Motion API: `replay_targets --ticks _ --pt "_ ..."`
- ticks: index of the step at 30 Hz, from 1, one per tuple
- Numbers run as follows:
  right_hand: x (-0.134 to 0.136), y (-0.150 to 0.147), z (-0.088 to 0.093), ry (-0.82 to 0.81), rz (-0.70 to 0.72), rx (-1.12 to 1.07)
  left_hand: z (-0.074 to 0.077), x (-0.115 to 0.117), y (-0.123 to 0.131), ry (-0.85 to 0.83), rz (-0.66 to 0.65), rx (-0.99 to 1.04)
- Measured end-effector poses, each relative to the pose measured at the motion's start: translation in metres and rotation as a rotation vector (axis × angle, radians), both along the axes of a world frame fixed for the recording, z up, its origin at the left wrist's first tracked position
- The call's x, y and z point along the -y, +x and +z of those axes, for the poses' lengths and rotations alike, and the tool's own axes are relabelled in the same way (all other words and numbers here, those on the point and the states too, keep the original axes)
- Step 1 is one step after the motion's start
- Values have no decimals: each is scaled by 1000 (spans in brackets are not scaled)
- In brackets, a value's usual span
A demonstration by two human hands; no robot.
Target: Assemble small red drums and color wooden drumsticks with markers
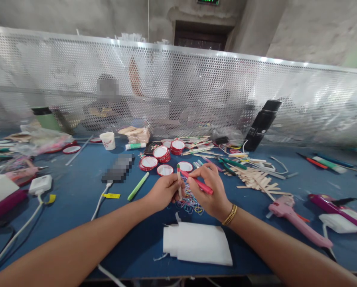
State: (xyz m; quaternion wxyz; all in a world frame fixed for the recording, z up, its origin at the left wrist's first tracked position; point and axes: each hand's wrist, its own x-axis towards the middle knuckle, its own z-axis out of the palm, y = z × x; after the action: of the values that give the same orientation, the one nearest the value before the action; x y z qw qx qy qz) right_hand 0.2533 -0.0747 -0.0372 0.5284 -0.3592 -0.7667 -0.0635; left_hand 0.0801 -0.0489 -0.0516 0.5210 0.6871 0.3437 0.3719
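A small wooden stick [180,190] stands upright in my left hand [164,190], pinched between thumb and fingers, with a green patch near its top. My right hand [211,191] is closed around a pink marker [204,186], whose tip is close to the stick's upper part; whether they touch is unclear. Colourful rubber bands [192,201] lie under and between my hands. Left of them is a green marker [138,186]. Nearer the table's front edge lies a folded white cloth [204,243].
Red-rimmed round pieces [161,153], a paper cup [107,140] and a phone [118,168] lie beyond. To the right are wooden sticks [260,179], a pink glue gun [299,223] and a black bottle [262,125]. Behind a perforated metal screen [208,87] sits a person.
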Motion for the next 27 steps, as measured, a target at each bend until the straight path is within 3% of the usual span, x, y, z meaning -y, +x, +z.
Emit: replay_targets --ticks 27 --pt "1 -1 1 10 -1 -11 -2 0 1 8 7 3"
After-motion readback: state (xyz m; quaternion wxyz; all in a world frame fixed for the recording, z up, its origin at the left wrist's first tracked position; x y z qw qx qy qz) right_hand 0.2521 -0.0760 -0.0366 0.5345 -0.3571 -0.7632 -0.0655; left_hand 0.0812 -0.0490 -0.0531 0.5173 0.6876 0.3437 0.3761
